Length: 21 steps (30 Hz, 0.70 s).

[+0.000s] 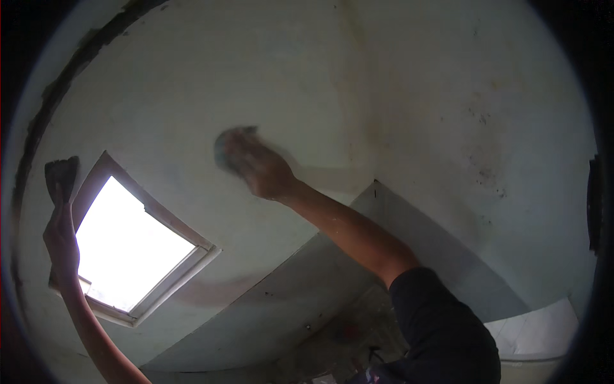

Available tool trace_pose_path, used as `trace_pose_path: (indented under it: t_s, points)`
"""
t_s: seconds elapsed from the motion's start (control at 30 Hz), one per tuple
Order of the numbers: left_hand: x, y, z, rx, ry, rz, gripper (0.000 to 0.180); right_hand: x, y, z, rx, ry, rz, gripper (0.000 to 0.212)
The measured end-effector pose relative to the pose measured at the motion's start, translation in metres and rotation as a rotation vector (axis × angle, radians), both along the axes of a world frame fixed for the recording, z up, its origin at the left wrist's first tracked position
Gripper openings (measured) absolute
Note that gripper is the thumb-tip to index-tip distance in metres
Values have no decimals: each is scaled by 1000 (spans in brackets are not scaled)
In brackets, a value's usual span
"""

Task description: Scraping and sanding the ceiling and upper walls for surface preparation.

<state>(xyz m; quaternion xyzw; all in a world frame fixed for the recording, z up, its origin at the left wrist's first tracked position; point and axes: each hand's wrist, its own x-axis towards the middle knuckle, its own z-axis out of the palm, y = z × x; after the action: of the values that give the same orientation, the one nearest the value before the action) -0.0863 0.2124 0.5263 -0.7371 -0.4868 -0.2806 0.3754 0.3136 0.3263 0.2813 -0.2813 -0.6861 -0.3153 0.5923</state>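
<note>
My left hand is raised at the far left, beside the bright window. Its fingers are closed around a scraper with a wide dark blade pointing up. Across the middle, my right arm reaches up to the pale painted surface. At its end, my right hand, smeared by motion, is closed over a greyish-green rounded pad at the surface. Whether the pad is a sponge or a folded cloth cannot be made out.
A bright window with a pale frame is set in the surface at left. A dark ragged strip curves along the left rim. Dark specks mark the right-hand wall. A white sheet-like panel shows at lower right, near blurred dark clutter.
</note>
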Motion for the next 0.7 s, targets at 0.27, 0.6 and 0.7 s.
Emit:
trace_pose_path:
  t_s: [0.27,0.6,0.7]
  points:
    - [50,-7,-7,-67,-75,-47,41,177,43,11,-124,829,-432,44]
    - [46,-20,-4,-43,-54,-31,42,149,48,59,119,348,-384,45]
    - [54,-17,0,-57,-10,18,42,159,43,77,-213,966,-249,52]
